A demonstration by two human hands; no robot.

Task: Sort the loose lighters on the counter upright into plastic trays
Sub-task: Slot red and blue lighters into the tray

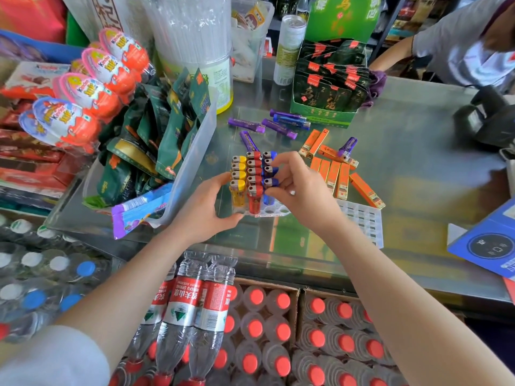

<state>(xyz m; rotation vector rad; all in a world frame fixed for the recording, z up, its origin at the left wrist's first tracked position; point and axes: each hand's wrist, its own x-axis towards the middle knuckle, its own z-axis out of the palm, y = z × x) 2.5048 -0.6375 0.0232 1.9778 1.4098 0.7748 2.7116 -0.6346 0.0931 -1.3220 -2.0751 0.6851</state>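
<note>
A clear plastic tray [274, 211] sits on the glass counter with upright lighters in rows: yellow [238, 188], red [254, 190] and blue [269, 183]. My left hand [207, 207] grips the tray's left side beside the yellow row. My right hand [298, 185] pinches a blue lighter standing in the tray. Loose purple lighters [274, 125] lie behind the tray, and one purple lighter [249, 140] leans against it. Orange lighters [333, 174] lie flat to the right, with a purple one [347, 147] on top. A second tray [362, 221] lies by my right wrist.
A clear bin of snack packets [156, 151] crowds the left. A green display box [324, 87] and a can [288, 48] stand behind. Another person [459, 43] leans at the far right near a black device [485, 118]. Bottled water [195, 316] is stacked below the counter edge.
</note>
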